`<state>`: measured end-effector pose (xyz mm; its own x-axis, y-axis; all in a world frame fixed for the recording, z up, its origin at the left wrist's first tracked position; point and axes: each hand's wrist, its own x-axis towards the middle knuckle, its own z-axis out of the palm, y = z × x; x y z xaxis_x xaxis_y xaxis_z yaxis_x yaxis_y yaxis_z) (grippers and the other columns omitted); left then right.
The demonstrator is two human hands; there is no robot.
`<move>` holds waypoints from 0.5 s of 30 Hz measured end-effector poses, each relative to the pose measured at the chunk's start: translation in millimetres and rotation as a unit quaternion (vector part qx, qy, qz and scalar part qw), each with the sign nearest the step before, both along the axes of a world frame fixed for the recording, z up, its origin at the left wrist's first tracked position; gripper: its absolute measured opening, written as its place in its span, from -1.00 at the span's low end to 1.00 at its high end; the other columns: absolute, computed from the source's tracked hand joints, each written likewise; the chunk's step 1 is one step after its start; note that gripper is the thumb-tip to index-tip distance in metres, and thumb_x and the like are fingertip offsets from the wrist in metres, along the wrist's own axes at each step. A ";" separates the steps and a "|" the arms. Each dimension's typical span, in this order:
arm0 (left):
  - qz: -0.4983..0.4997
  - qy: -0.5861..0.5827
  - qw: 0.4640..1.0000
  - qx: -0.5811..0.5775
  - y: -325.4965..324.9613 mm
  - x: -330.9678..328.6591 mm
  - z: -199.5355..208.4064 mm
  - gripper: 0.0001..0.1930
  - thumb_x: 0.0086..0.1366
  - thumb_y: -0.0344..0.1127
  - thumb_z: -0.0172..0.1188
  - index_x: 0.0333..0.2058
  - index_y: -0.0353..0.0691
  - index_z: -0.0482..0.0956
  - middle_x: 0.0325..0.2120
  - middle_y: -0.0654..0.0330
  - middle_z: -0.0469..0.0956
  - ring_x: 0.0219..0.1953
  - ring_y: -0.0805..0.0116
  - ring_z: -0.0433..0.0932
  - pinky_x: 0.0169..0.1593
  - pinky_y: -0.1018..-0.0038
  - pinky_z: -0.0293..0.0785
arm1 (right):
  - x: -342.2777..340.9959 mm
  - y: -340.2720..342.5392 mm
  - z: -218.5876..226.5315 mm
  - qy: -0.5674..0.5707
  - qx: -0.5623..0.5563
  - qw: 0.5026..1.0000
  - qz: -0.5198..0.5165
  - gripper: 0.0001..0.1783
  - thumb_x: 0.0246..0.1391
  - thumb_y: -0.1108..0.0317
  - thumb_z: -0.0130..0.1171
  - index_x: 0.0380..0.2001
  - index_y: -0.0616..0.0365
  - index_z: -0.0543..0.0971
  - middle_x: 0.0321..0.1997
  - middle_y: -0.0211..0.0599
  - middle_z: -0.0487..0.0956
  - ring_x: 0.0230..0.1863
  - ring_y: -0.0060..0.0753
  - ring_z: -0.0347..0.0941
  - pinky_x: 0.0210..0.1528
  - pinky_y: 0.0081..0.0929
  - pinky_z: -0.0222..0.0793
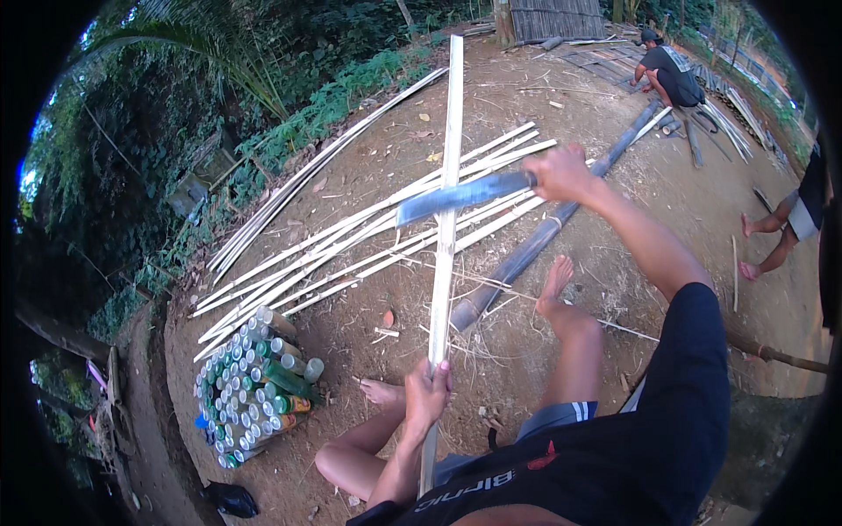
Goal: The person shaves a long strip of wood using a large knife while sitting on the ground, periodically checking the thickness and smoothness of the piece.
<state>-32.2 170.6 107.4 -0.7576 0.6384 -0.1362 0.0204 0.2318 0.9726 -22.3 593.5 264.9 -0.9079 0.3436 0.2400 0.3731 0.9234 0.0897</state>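
Observation:
My left hand (427, 392) is closed around the lower part of a long pale bamboo strip (452, 114). The strip runs from my lap up and away in front of me. In my right hand (561, 173) is the handle of a machete (469, 195). Its wide blade, a little blurred, lies across the strip well beyond my left hand. I cannot tell whether its edge touches or bites into the strip. Past the blade, several pale split bamboo strips (351, 230) lie on the ground. A thick dark bamboo pole (517, 259) rests to the right, near my foot.
Clear and green bottles (250, 381) stand in a cluster at the left. A black bag (231, 499) lies below them. One person (671, 74) crouches by a slatted panel (596, 63) far right; another person's legs (776, 237) show at the right edge. Dense plants (219, 79) border the dirt ground.

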 end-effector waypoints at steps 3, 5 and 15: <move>-0.015 -0.026 1.000 0.007 5.1 11.9 8.2 -0.68 0.43 -0.18 0.04 -0.42 -0.32 0.44 -0.74 0.30 0.42 -0.74 0.58 0.37 -0.67 0.57 0.26 | -8.4 67.0 18.0 0.097 -0.118 0.984 -0.093 -0.80 -0.01 0.32 0.11 -0.37 0.19 0.60 -0.59 -0.16 0.59 -0.50 -0.22 0.60 -0.37 -0.21 0.55; -0.019 -0.008 1.000 0.004 -0.6 9.4 -0.1 -0.68 0.43 -0.17 0.04 -0.42 -0.32 0.44 -0.74 0.30 0.42 -0.73 0.58 0.38 -0.67 0.56 0.26 | -14.8 73.7 23.7 0.144 -0.184 0.966 -0.113 -0.81 -0.01 0.31 0.12 -0.37 0.17 0.61 -0.61 -0.18 0.59 -0.51 -0.22 0.60 -0.37 -0.21 0.54; 0.008 0.053 0.999 -0.008 -3.7 -5.4 -17.7 -0.66 0.42 -0.20 0.05 -0.49 -0.33 0.46 -0.74 0.25 0.46 -0.71 0.56 0.41 -0.63 0.54 0.29 | -45.2 95.1 8.2 0.098 -0.084 0.992 0.011 -0.87 -0.05 0.30 0.10 -0.51 0.10 0.56 -0.62 -0.18 0.57 -0.52 -0.06 0.56 -0.36 -0.06 0.49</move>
<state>-37.6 166.9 89.8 -0.7779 0.6251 -0.0645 0.1194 0.2477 0.9615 -67.4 688.6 273.1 -0.8569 0.3743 0.3544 0.3481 0.9273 -0.1378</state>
